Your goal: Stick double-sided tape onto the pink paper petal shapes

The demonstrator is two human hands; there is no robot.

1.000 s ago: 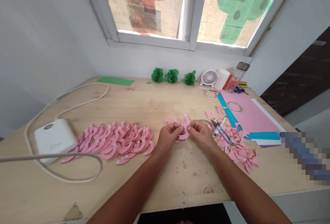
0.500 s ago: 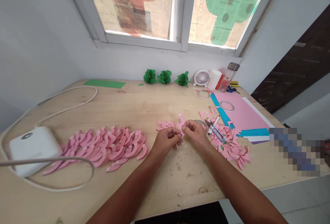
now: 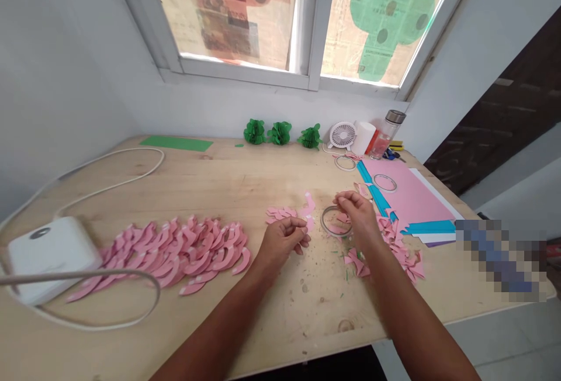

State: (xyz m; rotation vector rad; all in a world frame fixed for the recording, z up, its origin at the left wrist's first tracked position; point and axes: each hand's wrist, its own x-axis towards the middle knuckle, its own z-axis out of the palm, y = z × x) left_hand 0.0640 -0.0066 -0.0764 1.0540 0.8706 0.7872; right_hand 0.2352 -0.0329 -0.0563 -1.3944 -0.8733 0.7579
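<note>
Pink strips (image 3: 175,249) look done, piled at nine o'clock; one curved piece (image 3: 310,201) remains, one o'clock from the left hand (image 3: 283,238). It and the right hand (image 3: 359,212) curl nearly closed, holds unclear.

Curved pink paper strip (image 3: 310,203), pale patch at its upper end, lower part reaching the left hand's (image 3: 283,239) fingertips, whether pinched unclear, thin tape roll (image 3: 323,224) lying flat just to its right, pink paper scraps (image 3: 342,218) showing inside the ring.
</note>
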